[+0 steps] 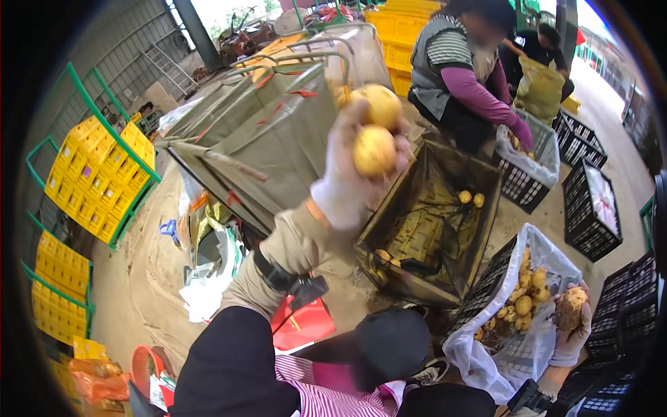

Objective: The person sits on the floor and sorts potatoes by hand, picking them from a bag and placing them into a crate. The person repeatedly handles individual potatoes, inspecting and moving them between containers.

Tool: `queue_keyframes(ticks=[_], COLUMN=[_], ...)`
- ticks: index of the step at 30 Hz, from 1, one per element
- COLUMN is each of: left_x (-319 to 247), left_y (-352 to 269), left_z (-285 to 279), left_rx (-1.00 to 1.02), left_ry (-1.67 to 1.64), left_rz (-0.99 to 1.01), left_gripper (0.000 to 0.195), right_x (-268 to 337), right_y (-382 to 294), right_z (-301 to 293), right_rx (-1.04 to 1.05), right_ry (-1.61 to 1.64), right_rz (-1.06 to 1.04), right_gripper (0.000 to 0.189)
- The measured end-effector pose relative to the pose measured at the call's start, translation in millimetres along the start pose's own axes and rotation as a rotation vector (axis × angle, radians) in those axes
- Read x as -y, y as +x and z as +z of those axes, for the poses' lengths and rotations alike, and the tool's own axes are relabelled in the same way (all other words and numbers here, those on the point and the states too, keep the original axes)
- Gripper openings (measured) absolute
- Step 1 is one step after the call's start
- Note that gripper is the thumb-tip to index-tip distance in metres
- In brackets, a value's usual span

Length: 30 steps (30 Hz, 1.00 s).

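My left hand, in a pale glove and blurred, is raised high near the middle of the view. It holds potatoes, one above the other. At the lower right my right hand, also gloved, grips a soil-covered potato beside a black crate lined with white plastic. Many potatoes lie inside that crate. Between my hands stands a large bin with a dark plastic lining, with a few potatoes in it.
A person reaches into another lined crate; a second person crouches with a sack. Black crates line the right. A fabric-sided cart stands behind the bin. Yellow crates are stacked at left.
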State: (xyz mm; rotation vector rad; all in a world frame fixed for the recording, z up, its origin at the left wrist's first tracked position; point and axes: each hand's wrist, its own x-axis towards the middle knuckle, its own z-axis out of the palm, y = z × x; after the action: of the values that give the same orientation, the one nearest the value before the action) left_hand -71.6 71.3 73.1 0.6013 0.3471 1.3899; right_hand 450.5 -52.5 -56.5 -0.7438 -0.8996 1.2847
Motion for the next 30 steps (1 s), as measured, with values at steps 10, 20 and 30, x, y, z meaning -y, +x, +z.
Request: queue_keyframes(ticks=[10,20,30], left_x=[-33,331,343], left_y=[1,-282,-343], left_z=[18,-138,-222], left_rx=[-0.017,0.771,1.221], left_ry=[-0.131,1.827,1.504], left_rz=[0.163,-1.102,-1.856], left_gripper=[0.044,0.051,0.049], right_x=[82,26,6], right_y=[-80,-106,-84], right_z=[152,107,47], right_rx=[-0.031,-0.041,-0.409], right_ry=[-0.052,0.206,0.201], right_rz=[-0.225,-0.251,-0.095], right_gripper=[0.061,0.053,0.059])
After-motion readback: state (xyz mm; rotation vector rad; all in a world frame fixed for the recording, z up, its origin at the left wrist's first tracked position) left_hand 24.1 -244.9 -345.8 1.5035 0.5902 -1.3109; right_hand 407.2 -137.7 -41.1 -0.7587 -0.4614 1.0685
